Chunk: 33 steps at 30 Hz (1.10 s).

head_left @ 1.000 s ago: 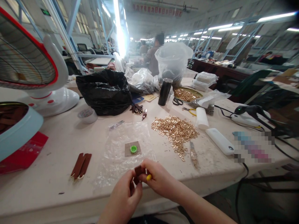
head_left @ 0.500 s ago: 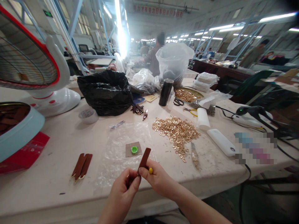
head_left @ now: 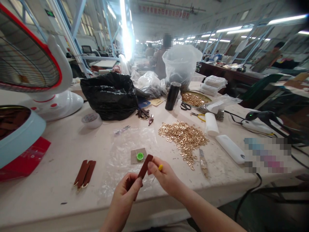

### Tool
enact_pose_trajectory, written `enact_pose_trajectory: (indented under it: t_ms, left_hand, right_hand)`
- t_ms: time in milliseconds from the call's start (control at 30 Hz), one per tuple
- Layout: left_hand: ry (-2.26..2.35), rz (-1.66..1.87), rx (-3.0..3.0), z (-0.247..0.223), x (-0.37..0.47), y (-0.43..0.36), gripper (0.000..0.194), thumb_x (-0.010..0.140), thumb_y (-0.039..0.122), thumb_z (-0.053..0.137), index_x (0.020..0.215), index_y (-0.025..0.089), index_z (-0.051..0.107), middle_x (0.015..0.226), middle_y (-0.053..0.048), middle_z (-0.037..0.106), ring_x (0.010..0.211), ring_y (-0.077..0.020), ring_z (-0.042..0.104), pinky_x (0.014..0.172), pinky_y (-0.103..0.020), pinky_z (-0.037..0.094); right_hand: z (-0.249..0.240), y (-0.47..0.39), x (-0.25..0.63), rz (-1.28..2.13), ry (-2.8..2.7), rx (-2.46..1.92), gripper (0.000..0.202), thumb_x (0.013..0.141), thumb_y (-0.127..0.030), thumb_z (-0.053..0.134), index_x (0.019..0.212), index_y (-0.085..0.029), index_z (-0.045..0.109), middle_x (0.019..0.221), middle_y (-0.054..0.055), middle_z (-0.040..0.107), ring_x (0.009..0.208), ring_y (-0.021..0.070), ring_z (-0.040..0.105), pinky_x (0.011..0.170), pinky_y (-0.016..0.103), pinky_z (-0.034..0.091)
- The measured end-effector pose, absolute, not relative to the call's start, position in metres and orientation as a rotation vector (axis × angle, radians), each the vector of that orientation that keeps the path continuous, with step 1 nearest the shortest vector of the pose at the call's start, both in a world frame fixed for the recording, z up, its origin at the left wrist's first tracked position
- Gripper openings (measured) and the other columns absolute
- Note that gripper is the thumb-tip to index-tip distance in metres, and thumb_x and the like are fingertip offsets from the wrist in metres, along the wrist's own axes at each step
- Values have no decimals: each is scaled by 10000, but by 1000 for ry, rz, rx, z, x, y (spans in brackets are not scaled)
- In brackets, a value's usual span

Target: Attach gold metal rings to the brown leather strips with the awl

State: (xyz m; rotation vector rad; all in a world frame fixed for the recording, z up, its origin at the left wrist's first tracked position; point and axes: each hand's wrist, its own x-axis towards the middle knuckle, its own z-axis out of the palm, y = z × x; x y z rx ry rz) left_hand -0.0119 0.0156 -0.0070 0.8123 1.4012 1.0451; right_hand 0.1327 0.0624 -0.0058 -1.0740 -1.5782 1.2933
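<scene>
A brown strip (head_left: 145, 167) slants up from between the thumb and fingers of my left hand (head_left: 126, 196), which is closed on its lower part. My right hand (head_left: 166, 177) pinches the strip near its upper end and also has a tool with a yellow end (head_left: 160, 167) in its fingers; a thin tip of it shows below. Just beyond the hands, a green cup-shaped piece (head_left: 139, 156) rests on a small grey-brown square (head_left: 134, 157) over clear plastic film (head_left: 116, 167). Finished-looking brown strips with gold rings (head_left: 84, 174) lie to the left.
Gold rings (head_left: 185, 135) are heaped right of centre, beside a cutter (head_left: 203, 163). Farther back stand a black bag (head_left: 108, 96) and a dark cylinder (head_left: 172, 96). A fan (head_left: 55, 80) and a round tin (head_left: 36, 129) occupy the left; a white power bank (head_left: 230, 149) lies right.
My right hand has shifted slightly right and up along the brown strip. The strip's top has tilted a little lower, and my left hand has moved slightly left.
</scene>
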Motion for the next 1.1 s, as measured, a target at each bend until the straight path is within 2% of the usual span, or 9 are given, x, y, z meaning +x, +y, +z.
enact_pose_trajectory:
  t_ms: [67,167,367,533,800,967,1100]
  left_hand:
    - [1402,1063,751,-9,-15,18,271,664,434,634,626,187,530,409,110,310,328,-28,167,297,-151,90]
    - [1396,1093,639,-13,-24,22,292,661,457,633,646,196,503,409,117,310,334,-27,152,302,-135,90]
    - [1405,1150,508,-17,-38,30,341,658,487,636,643,212,436,404,133,279,331,-21,133,314,-117,75]
    - [1381,1332,527,-25,-38,31,345,615,440,696,635,172,479,512,102,413,357,7,248,348,-102,132]
    - [1383,1288,579,-16,-33,30,285,654,384,675,622,170,489,509,93,442,375,-12,277,365,-123,178]
    - [1417,1234,649,-18,-32,26,286,673,416,651,635,169,510,426,107,347,364,-33,221,353,-140,141]
    - [1379,1152,650,-13,-27,22,325,670,483,635,664,179,519,407,113,310,362,-37,165,324,-134,97]
  right_hand:
    - [-3,76,136,1154,-1496,-1099,373,891,-460,359,711,-177,522,627,-11,484,610,123,457,578,242,358]
    - [-5,97,134,1119,-1346,-1066,421,884,-504,341,677,-179,510,581,-19,464,566,120,453,556,240,365]
    - [-31,119,109,1067,-1350,-1050,402,879,-487,374,645,-180,487,572,-26,471,564,116,469,569,238,376]
    - [-44,121,105,1074,-1391,-1081,415,873,-494,383,633,-175,493,561,-29,476,547,115,471,552,233,371]
    - [-44,120,108,1115,-1377,-1049,402,852,-506,425,638,-174,501,573,-23,498,563,118,480,563,239,368]
    - [-24,109,115,1136,-1181,-996,415,859,-524,396,639,-182,478,566,-30,474,493,95,381,484,228,311]
    - [8,88,124,1357,-940,-822,418,861,-504,419,601,-181,471,546,-33,466,455,82,330,439,223,250]
